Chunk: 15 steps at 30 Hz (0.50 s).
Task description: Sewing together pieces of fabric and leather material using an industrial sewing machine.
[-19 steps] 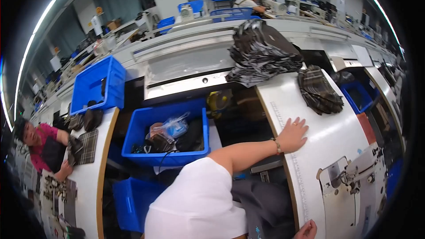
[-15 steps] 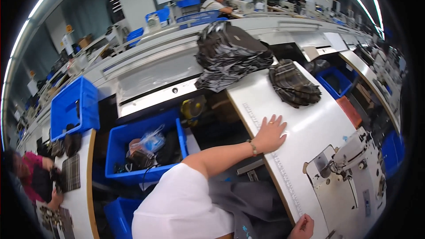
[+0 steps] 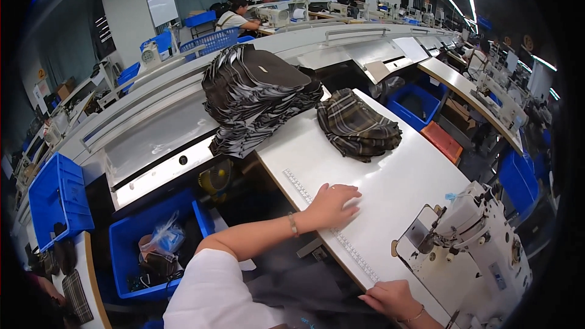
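Note:
My left hand [image 3: 330,206] rests palm down on the white sewing table [image 3: 365,189], fingers apart and slightly bent, beside a ruler strip [image 3: 295,183] along the edge. Lower down, at the near edge beside that strip's end, my right hand [image 3: 390,298] has curled fingers; whatever it may hold is hidden. A white industrial sewing machine [image 3: 478,237] stands to its upper right. At the table's far end lie a tall stack of dark cut fabric pieces [image 3: 262,85] and a smaller pile of plaid pieces [image 3: 356,125].
Blue bins [image 3: 131,256] with bagged items and dark things sit left. Another blue bin [image 3: 414,103] and an orange tray [image 3: 440,142] lie beyond my table. A railed metal trough [image 3: 146,134] crosses behind. A co-worker [image 3: 234,17] sits in the back; another person's arm shows far left.
The view has swung rightward, so the tables, bins and fabric stacks sit further left in the picture. Both hands remain at about the same places on my table.

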### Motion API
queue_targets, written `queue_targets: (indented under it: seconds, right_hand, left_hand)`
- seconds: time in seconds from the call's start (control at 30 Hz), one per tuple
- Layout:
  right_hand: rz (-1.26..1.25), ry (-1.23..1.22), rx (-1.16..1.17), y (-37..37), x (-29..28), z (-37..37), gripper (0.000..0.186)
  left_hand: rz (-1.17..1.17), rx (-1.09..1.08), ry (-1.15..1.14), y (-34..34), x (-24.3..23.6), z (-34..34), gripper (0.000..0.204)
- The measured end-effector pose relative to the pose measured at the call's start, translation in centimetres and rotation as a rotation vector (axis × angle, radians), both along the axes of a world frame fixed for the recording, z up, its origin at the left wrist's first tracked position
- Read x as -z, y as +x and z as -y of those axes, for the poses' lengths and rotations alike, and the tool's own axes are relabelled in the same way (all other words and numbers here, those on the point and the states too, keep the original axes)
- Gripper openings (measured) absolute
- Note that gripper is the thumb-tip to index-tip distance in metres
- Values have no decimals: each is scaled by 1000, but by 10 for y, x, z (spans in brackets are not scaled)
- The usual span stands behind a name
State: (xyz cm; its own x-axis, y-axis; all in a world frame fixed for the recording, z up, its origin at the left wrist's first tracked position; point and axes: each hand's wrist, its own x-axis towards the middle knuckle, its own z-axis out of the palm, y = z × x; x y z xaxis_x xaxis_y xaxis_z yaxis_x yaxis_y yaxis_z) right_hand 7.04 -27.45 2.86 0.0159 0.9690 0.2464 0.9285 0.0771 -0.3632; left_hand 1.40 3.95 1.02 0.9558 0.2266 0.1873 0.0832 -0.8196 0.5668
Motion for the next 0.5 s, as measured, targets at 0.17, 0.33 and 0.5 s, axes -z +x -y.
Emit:
queue_targets:
  seconds: [0.17,0.33,0.5]
  right_hand:
    - [-107,60,-28,3,13,-8,25]
    - [-107,67,-27,2,13,-9,24]
    - [-131,94,-56,4,16,-11,22]
  left_hand:
    - [534,-93,-136,70,-49,-62,20]
    - [482,-165,55,171,-51,-131,22]
    - [101,-97,-244,203,7,-155,28]
